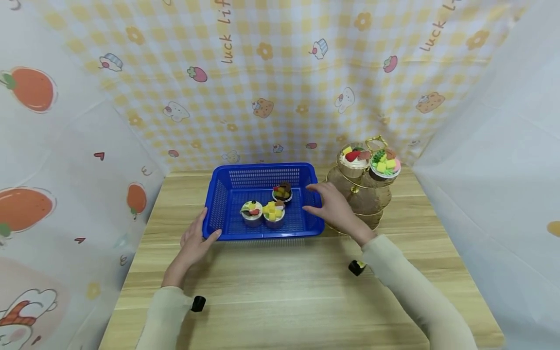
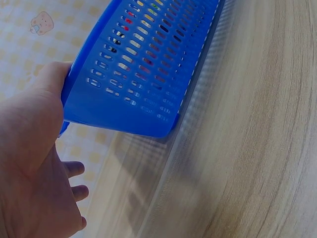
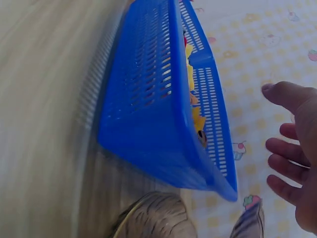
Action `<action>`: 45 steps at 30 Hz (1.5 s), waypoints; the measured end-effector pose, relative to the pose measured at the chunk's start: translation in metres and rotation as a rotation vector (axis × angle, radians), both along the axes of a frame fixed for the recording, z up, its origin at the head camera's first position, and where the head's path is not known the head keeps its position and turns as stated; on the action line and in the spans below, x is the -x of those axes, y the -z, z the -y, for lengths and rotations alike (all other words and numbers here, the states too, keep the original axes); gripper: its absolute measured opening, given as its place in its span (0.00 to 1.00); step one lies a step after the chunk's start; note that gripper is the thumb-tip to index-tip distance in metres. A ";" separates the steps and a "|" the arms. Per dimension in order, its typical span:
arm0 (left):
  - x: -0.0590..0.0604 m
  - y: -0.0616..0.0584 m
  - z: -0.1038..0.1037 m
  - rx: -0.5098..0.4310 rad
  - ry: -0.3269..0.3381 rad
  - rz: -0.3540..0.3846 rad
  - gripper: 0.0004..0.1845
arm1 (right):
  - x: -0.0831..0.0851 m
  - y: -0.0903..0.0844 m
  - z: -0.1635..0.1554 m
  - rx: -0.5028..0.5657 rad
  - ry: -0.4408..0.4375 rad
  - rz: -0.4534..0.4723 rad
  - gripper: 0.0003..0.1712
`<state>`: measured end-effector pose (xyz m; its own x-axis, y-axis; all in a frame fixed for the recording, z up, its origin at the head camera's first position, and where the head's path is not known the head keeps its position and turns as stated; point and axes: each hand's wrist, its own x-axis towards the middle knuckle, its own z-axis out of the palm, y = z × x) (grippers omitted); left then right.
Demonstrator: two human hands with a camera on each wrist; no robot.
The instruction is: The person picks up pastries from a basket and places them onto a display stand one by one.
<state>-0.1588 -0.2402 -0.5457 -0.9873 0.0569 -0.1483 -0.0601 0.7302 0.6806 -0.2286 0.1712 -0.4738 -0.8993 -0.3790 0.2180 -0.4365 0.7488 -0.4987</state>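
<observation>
A blue plastic basket (image 1: 262,236) with slotted walls stands on the table, three toy cupcakes inside. One cupcake (image 1: 252,214) has a white top with fruit, another (image 1: 274,215) yellow cubes, and a dark one (image 1: 282,193) sits behind them. My left hand (image 1: 196,242) holds the basket's front left corner, with several fingertips (image 2: 79,192) below the rim in the left wrist view. Above the basket's right end, my right hand (image 1: 334,206) is empty, its thumb and fingers spread apart. The right wrist view shows a gap between these fingers and the rim.
Just right of the basket is a gold-framed tiered stand (image 1: 369,198). Its top tier carries a strawberry cupcake (image 1: 353,161) and a green-and-yellow cupcake (image 1: 385,164). Behind the wooden table (image 1: 280,296) hangs a checked cloth (image 1: 280,97); pale sheets hang at both sides.
</observation>
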 end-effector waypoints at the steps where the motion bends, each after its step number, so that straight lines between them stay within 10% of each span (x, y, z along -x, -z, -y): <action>1: 0.000 0.000 0.000 0.000 -0.002 -0.002 0.46 | 0.005 -0.001 0.005 -0.017 -0.005 0.026 0.35; 19: -0.001 0.000 0.002 -0.005 -0.009 0.005 0.46 | 0.084 -0.007 0.074 -0.316 -0.039 0.192 0.42; 29: -0.001 -0.001 0.000 -0.017 -0.010 0.008 0.46 | 0.096 0.015 0.090 -0.315 0.108 0.286 0.26; 45: 0.000 0.000 0.000 -0.022 -0.016 0.006 0.46 | 0.106 0.031 0.107 -0.325 0.209 0.391 0.27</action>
